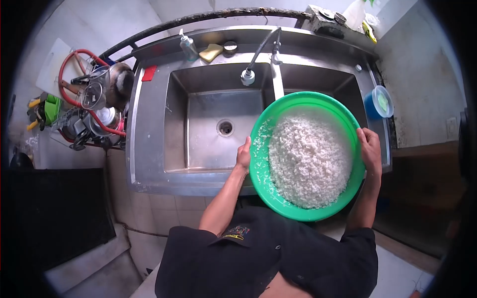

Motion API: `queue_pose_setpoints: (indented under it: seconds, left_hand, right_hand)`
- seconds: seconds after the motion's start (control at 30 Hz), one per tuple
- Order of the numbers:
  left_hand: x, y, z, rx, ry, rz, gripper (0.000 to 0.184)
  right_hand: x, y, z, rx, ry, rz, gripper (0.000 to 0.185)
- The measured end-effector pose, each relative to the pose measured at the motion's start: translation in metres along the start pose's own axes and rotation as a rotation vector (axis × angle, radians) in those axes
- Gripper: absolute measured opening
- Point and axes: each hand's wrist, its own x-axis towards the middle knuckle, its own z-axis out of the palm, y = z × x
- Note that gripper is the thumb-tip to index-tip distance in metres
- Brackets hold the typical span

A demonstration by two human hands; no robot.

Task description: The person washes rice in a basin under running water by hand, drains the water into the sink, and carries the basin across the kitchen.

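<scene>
At the sink (149, 124), I grip a green bowl (308, 214) of white rice (312, 161) over the right basin (320, 82), my left hand (243, 156) and right hand (370, 148) closed on opposite sides, fingers partly hidden beneath, probably to balance the heaped load.

You have two hands (243, 156), one green basin (318, 101), two sink compartments (206, 114), one faucet (277, 55), one pump bottle (188, 48), one sponge (211, 52), one blue tub (372, 107).
</scene>
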Motion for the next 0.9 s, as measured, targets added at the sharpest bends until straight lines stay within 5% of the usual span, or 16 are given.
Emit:
queue_pose_setpoints:
  seconds: [0.43,0.9]
  left_hand:
    - [-0.001,0.003,0.017,-0.348,-0.186,-0.110,0.055]
    - [0.012,-0.011,-0.011,-0.354,-0.228,-0.048,0.045]
  right_hand:
    - [-0.009,-0.024,-0.006,-0.027,0.031,-0.056,0.040]
    - [-0.004,-0.007,-0.010,0.084,-0.046,-0.015,0.037]
